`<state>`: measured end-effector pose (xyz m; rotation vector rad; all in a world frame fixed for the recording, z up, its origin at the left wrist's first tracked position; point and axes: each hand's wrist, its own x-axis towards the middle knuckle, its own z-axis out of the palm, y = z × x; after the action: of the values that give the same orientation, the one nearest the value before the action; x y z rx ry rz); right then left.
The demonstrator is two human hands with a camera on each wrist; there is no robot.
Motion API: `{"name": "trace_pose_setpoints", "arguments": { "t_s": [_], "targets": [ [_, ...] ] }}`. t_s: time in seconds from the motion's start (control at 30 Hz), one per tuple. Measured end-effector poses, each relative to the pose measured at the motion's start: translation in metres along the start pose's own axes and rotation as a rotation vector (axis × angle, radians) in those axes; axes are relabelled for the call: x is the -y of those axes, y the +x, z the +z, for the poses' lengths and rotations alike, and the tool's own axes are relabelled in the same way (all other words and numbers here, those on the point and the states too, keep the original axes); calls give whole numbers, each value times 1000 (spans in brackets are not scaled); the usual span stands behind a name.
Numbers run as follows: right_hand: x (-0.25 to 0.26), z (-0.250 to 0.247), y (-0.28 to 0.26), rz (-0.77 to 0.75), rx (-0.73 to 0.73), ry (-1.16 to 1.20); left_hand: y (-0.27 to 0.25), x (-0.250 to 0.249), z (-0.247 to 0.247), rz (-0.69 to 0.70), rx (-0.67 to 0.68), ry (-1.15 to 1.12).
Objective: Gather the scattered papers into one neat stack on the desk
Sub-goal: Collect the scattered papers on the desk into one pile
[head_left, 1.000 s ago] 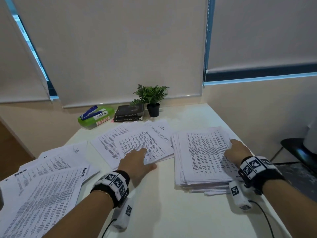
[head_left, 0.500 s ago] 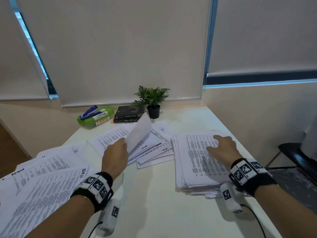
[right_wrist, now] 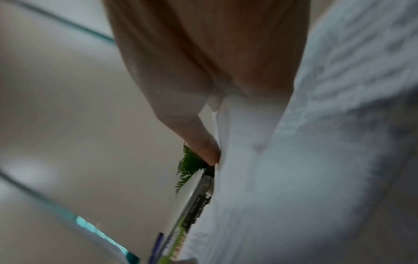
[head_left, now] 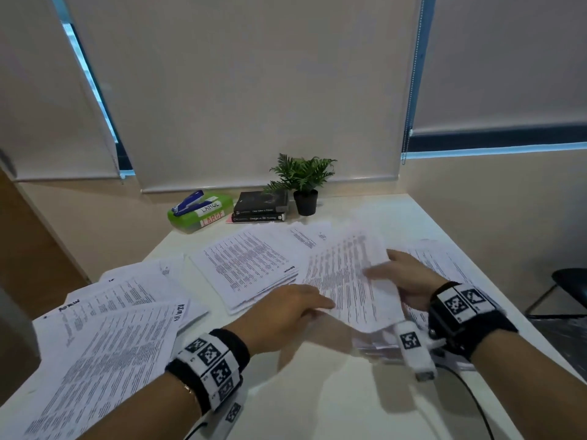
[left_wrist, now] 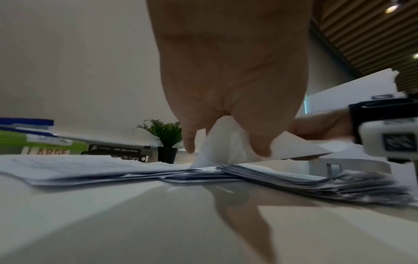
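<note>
Printed sheets (head_left: 346, 281) hang tilted just above the thick right stack (head_left: 444, 258) on the white desk (head_left: 317, 392). My left hand (head_left: 314, 304) pinches their near left edge; the left wrist view shows the paper (left_wrist: 228, 142) caught between thumb and fingers. My right hand (head_left: 390, 265) grips the right side, its thumb (right_wrist: 208, 151) pressed on the paper (right_wrist: 248, 169). A smaller fanned pile (head_left: 247, 265) lies at mid-desk. More loose sheets (head_left: 104, 338) spread over the left corner.
At the back stand a green box with a blue stapler (head_left: 200, 211), two black books (head_left: 260, 206) and a small potted plant (head_left: 303, 185). A black chair (head_left: 568, 281) sits beyond the desk's right edge. Bare desktop lies in front of the piles.
My left hand lifted sheets off the middle pile and carried them right, over the right stack. My right hand left the stack's top and took hold of them.
</note>
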<state>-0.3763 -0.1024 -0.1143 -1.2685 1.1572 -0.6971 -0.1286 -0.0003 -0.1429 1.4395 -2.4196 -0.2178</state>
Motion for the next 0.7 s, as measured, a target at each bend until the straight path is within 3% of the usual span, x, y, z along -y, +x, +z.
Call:
{"name": "trace_pose_setpoints", "arguments": {
  "t_s": [0.1, 0.2, 0.3, 0.5, 0.7],
  "targets": [
    [-15, -29, 8, -30, -206, -255, 7, 22, 3, -173, 104, -15],
    [-20, -60, 0, 27, -261, -382, 12, 61, -4, -445, 184, 76],
    [-21, -83, -10, 110, -299, -565, 15, 89, -11, -604, 240, 66],
    [-26, -95, -9, 158, -386, -741, 19, 89, -14, -582, 239, 302],
    [-17, -82, -3, 112, -465, -886, 5, 89, -29, -598, 42, 249]
  ]
}}
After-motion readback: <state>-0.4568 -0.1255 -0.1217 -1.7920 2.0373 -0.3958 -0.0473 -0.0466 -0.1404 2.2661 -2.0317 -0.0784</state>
